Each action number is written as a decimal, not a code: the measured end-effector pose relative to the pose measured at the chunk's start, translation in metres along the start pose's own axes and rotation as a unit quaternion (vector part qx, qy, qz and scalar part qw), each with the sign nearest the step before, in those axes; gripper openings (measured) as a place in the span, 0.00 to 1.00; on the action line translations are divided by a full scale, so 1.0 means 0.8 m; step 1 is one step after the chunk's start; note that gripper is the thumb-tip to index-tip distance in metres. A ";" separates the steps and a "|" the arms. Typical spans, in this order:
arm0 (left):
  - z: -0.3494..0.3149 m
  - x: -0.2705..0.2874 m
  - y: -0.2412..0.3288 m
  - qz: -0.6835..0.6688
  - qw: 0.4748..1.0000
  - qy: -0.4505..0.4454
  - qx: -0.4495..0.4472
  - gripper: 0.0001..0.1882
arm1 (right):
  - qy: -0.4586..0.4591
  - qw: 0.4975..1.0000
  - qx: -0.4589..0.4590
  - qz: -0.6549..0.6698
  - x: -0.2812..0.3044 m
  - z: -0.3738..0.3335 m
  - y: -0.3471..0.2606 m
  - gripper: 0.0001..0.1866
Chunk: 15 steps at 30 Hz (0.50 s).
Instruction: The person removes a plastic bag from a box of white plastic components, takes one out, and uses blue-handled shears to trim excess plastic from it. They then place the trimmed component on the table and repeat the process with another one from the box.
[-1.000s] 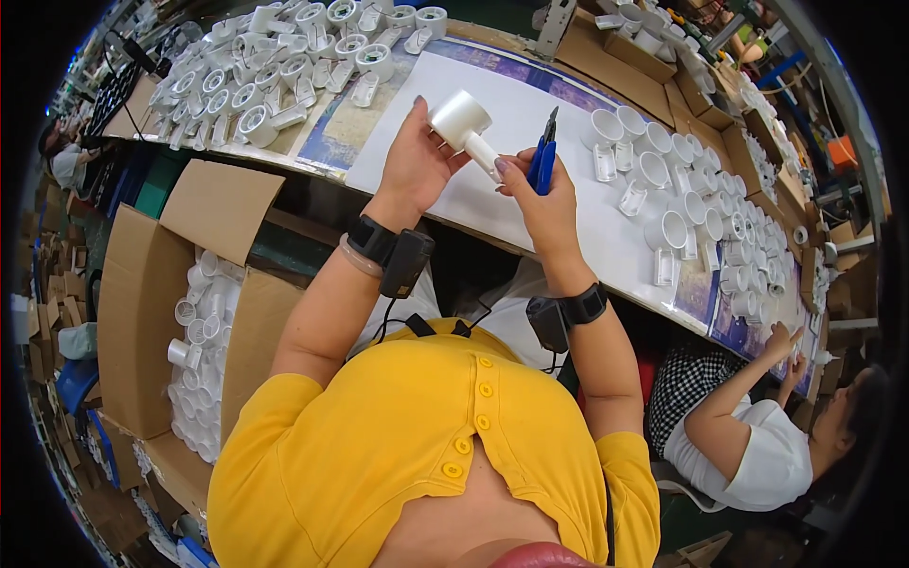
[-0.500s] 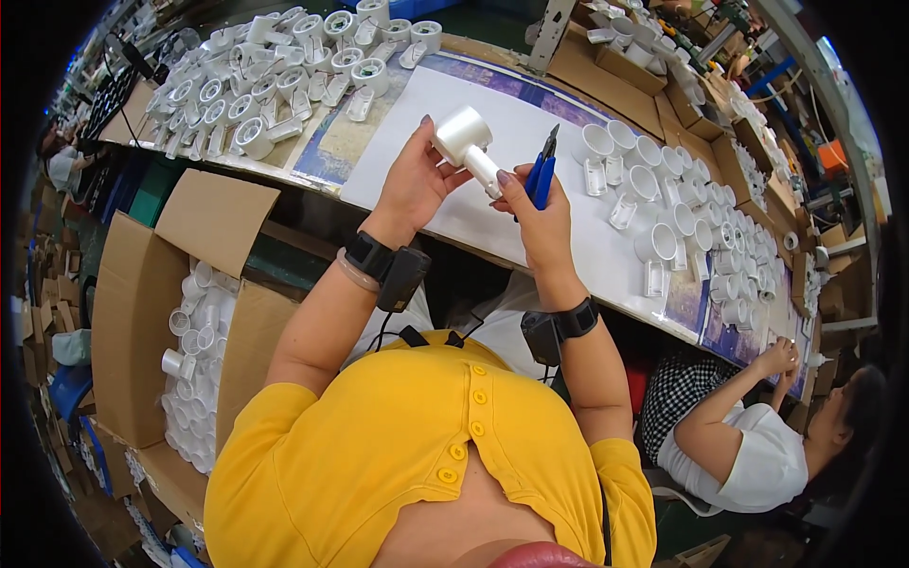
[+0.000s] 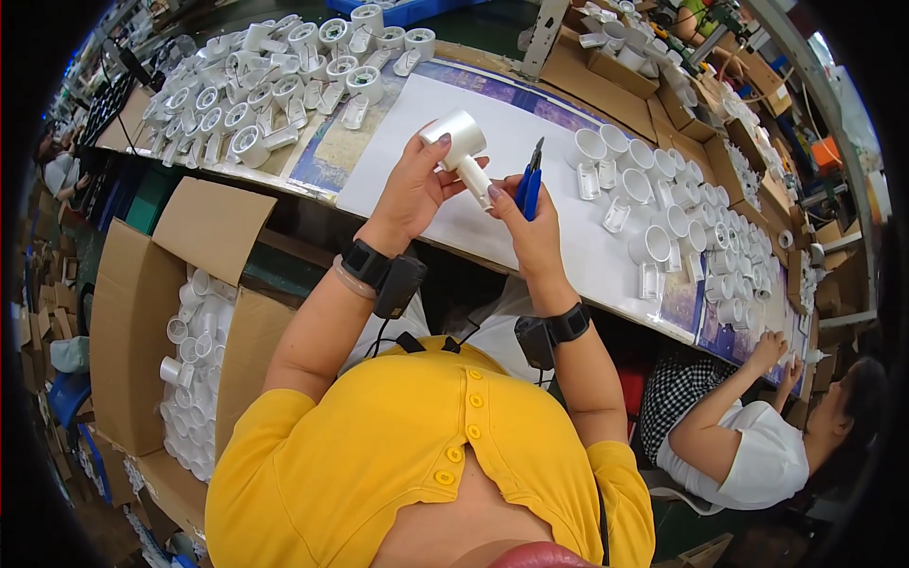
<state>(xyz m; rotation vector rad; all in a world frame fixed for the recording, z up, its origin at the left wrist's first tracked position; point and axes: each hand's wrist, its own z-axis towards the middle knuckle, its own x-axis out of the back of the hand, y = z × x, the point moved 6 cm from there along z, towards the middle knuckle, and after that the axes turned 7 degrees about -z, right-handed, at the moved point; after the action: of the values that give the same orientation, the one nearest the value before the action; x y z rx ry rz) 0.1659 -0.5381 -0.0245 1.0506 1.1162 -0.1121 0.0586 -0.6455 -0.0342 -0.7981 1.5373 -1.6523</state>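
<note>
A glossy white plastic housing (image 3: 458, 135), with a round cup-shaped head and a short handle, is held above the white sheet (image 3: 592, 237) on the bench. My left hand (image 3: 407, 194) grips the head, its thumb over the near side and fingers behind. With thumb and fingertips, my right hand (image 3: 538, 235) touches the lower end of the handle. The same hand also holds blue-handled nippers (image 3: 529, 186), their dark jaws pointing up and away from the housing. Part of the nippers' handles is hidden in the palm.
Many white housings with wires (image 3: 251, 147) crowd the bench at the left. Rows of similar white shells (image 3: 650, 244) stand at the right. An open carton (image 3: 128, 331) of white parts sits at my left. A co-worker (image 3: 748, 445) works at the lower right.
The housing has tipped slightly, its handle end moving down and left. My right hand and the nippers have shifted a little left and nearer to me.
</note>
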 end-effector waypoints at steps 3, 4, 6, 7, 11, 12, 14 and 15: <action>-0.001 0.001 0.002 0.017 1.000 -0.004 -0.002 0.26 | 0.027 0.998 0.040 -0.050 0.010 0.009 -0.011 0.16; -0.002 -0.002 0.000 0.017 1.000 -0.005 0.000 0.26 | 0.041 0.995 0.059 -0.075 0.014 0.013 -0.016 0.16; -0.005 -0.008 -0.002 0.040 0.999 -0.008 0.004 0.26 | 0.043 0.993 0.070 -0.085 0.013 0.023 -0.027 0.16; -0.006 -0.011 -0.004 0.052 0.999 -0.010 0.006 0.26 | 0.043 0.991 0.082 -0.094 0.011 0.029 -0.035 0.16; -0.010 -0.010 -0.017 0.061 0.998 -0.007 0.011 0.26 | 0.052 0.980 0.100 -0.162 -0.002 0.043 -0.054 0.16; -0.010 -0.010 -0.017 0.061 0.998 -0.007 0.012 0.26 | 0.054 0.975 0.103 -0.188 -0.003 0.047 -0.055 0.15; -0.013 -0.010 -0.019 0.033 0.999 -0.004 0.039 0.27 | 0.069 0.984 0.081 -0.143 0.012 0.063 -0.044 0.15; -0.014 -0.010 -0.020 0.019 0.998 -0.003 0.052 0.27 | 0.084 0.990 0.060 -0.098 0.022 0.071 -0.037 0.14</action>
<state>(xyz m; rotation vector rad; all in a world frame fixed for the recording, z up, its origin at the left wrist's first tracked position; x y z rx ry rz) 0.1452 -0.5418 -0.0290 1.1634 1.0943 -0.1438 0.0934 -0.6903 -0.0001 -0.7831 1.4927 -1.9812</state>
